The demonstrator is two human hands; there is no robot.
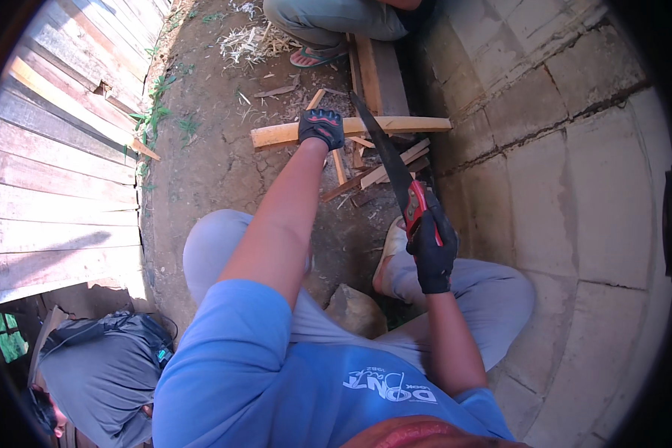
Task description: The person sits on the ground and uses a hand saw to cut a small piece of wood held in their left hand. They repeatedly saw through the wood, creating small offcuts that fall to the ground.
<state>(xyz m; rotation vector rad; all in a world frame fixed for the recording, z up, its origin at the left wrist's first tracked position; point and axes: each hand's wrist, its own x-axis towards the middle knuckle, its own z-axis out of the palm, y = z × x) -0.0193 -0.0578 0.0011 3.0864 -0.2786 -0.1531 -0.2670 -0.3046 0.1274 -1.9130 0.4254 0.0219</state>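
Note:
My left hand (322, 128), in a black glove with red trim, is closed over a long pale wooden board (396, 125) that lies crosswise in front of me. In my right hand (434, 243), also black-gloved, is a handsaw (384, 145) by its red and black handle. Its dark blade slants up and to the left, its tip beyond the board's far edge. Whether the teeth touch the wood I cannot tell. Several wood offcuts (399, 166) lie beneath and on the near side of the board.
A block wall (534, 201) rises at the right, a plank wall (60, 194) at the left. Ahead, a person (328, 19) crouches by a thick timber (388, 71) and wood shavings (250, 46). A stone (356, 310) sits between my legs. Another person in dark clothing (101, 373) is at lower left.

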